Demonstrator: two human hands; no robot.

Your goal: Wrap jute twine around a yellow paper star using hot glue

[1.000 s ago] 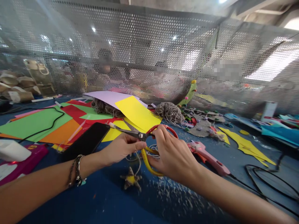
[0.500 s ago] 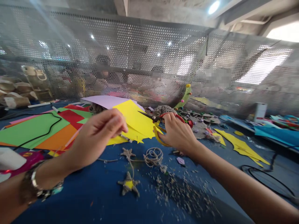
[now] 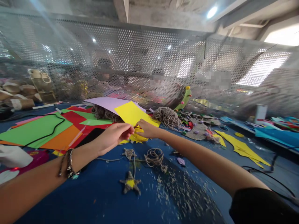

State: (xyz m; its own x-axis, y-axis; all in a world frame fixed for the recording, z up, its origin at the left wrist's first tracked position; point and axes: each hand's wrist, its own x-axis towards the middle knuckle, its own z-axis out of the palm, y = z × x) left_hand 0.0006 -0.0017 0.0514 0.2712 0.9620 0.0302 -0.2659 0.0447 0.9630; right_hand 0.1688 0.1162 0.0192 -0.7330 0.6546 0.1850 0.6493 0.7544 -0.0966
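Note:
My left hand [image 3: 116,135] is above the near edge of the paper pile, its fingers curled and anything inside them hidden. My right hand [image 3: 147,129] reaches in from the right, fingertips bent down among small yellow paper pieces [image 3: 138,137] and almost meeting the left fingers. What it grips there is too small to make out, and the scissors cannot be clearly picked out. Nearer me lies a twine-wrapped star [image 3: 130,183] with a yellow centre, joined by cord to another twine star [image 3: 129,153]. A loose twine coil [image 3: 154,156] is beside them.
Yellow paper [image 3: 129,112] and a lilac sheet [image 3: 105,102] top the coloured pile. A tangled twine heap [image 3: 167,117] sits behind my right hand. Yellow offcuts [image 3: 240,147] and a black cable [image 3: 259,175] are at right. A perforated metal screen [image 3: 144,40] borders the table.
My right hand has moved left and farther out, close to my left hand; the scissors it held no longer show clearly. My left hand has shifted right and slightly down.

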